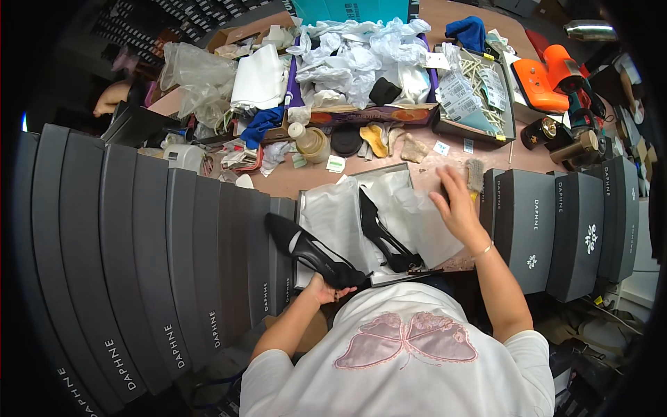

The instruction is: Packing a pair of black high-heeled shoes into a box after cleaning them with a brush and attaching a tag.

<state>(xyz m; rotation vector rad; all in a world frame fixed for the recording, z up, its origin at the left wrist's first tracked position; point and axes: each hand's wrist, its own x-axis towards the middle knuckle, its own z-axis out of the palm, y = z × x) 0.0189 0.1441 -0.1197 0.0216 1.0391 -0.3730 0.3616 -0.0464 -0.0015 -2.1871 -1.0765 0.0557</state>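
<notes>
In my left hand [324, 289] is a black pointed slingback pump [306, 251], gripped around its heel end and tilted with its toe toward the far left. It hangs over the left side of an uncovered shoe box [301, 208]. Inside the box, a matching black pump [379, 233] lies on white tissue paper [332, 212], its toe pointing away from me. My right hand [458, 208] is open, fingers spread, above the right edge of a loose tissue sheet [432, 226]; whether it touches the sheet I cannot tell.
Dark shoe boxes stand in rows at left [149, 264] and right [531, 229]. Along the back are a carton of crumpled paper [368, 115], a tray of sticks and labels [507, 128], a bottle [313, 144], a brush [475, 174] and an orange device [538, 85].
</notes>
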